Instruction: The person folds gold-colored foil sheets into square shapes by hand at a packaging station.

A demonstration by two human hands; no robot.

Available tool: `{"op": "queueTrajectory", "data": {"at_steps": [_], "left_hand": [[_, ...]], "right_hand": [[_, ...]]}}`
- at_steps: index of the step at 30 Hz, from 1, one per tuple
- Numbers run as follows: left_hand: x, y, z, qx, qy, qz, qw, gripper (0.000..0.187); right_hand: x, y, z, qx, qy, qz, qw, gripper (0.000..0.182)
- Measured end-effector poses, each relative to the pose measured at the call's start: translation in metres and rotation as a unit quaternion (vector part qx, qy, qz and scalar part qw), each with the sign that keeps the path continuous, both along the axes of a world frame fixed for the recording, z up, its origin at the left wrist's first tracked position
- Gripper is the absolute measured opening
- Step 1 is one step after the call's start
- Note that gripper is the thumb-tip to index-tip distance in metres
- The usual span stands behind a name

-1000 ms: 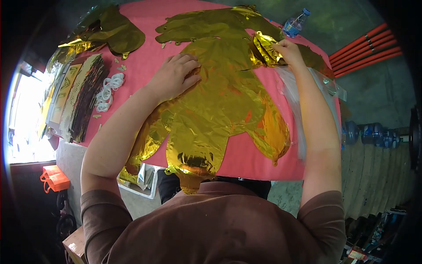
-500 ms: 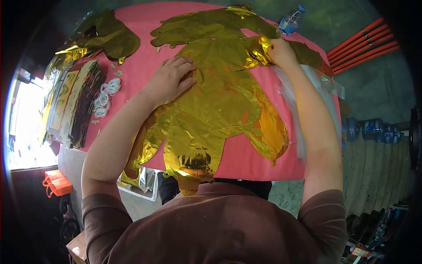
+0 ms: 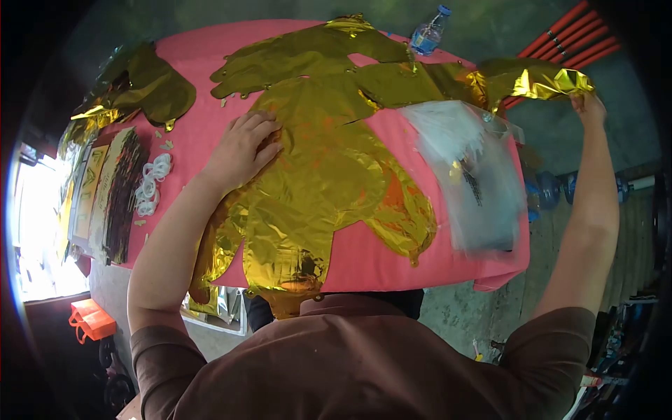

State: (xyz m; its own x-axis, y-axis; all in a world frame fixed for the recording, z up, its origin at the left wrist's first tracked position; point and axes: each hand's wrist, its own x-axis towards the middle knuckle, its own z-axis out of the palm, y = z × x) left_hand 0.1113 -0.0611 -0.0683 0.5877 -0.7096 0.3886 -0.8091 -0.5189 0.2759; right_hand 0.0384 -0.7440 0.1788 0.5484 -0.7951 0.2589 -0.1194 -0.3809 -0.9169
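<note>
A flat, uninflated gold foil balloon (image 3: 301, 164) with several rounded lobes spreads across the pink-covered table and hangs over its near edge. My left hand (image 3: 245, 147) rests on its left side, fingers laid flat and thumb apart. Out past the table's right edge, my right hand (image 3: 589, 108) is closed on the end of a long gold strip, which stretches from the balloon's upper right and shines where it is creased. How the strip joins the balloon is hard to make out. Another gold foil piece (image 3: 164, 91) lies at the far left.
Clear plastic bags (image 3: 476, 189) lie on the pink table cover (image 3: 378, 262) at right. A water bottle (image 3: 430, 31) stands at the back edge. On the left are white ribbon coils (image 3: 150, 183) and a stack of flat packs (image 3: 115, 196). Red poles (image 3: 567, 42) lie beyond.
My right hand has moved far to the right, drawing the bunched gold foil out into a long strip past the table edge. The clear bags are now more exposed. My left hand stays on the balloon.
</note>
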Motion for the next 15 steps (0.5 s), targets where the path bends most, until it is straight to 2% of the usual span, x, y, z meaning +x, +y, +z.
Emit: {"op": "queueTrajectory", "data": {"at_steps": [1, 2, 4, 6, 7, 9, 11, 13, 15], "left_hand": [[0.000, 0.000, 0.000, 0.000, -0.006, 0.002, 1.000, 0.034], [0.000, 0.000, 0.000, -0.001, -0.007, -0.002, 1.000, 0.034], [-0.001, -0.001, 0.001, 0.008, 0.002, 0.007, 1.000, 0.034], [0.000, 0.000, 0.000, 0.004, -0.001, 0.000, 1.000, 0.034], [0.000, 0.000, 0.000, 0.000, -0.002, -0.002, 1.000, 0.033], [0.000, 0.000, 0.000, 0.000, 0.001, -0.002, 1.000, 0.033], [0.000, -0.001, 0.000, 0.000, 0.004, 0.000, 1.000, 0.032], [0.000, -0.001, 0.001, 0.005, 0.001, 0.001, 1.000, 0.031], [-0.001, -0.001, 0.001, 0.005, -0.001, 0.000, 1.000, 0.031]], "right_hand": [[-0.009, 0.004, 0.007, -0.001, -0.001, -0.004, 1.000, 0.020], [-0.021, 0.007, 0.018, 0.032, -0.124, -0.039, 0.991, 0.021], [-0.038, 0.007, 0.041, 0.063, -0.247, -0.078, 0.964, 0.022], [-0.052, 0.005, 0.059, 0.102, -0.422, -0.096, 0.896, 0.027], [-0.056, 0.004, 0.064, 0.101, -0.424, -0.099, 0.895, 0.027], [-0.060, 0.006, 0.073, -0.123, -0.395, -0.107, 0.904, 0.027], [-0.059, 0.035, 0.086, -0.101, -0.406, -0.118, 0.900, 0.027], [-0.053, 0.061, 0.095, -0.174, -0.386, -0.052, 0.904, 0.028], [-0.043, 0.086, 0.104, -0.178, -0.386, -0.019, 0.905, 0.027]]}}
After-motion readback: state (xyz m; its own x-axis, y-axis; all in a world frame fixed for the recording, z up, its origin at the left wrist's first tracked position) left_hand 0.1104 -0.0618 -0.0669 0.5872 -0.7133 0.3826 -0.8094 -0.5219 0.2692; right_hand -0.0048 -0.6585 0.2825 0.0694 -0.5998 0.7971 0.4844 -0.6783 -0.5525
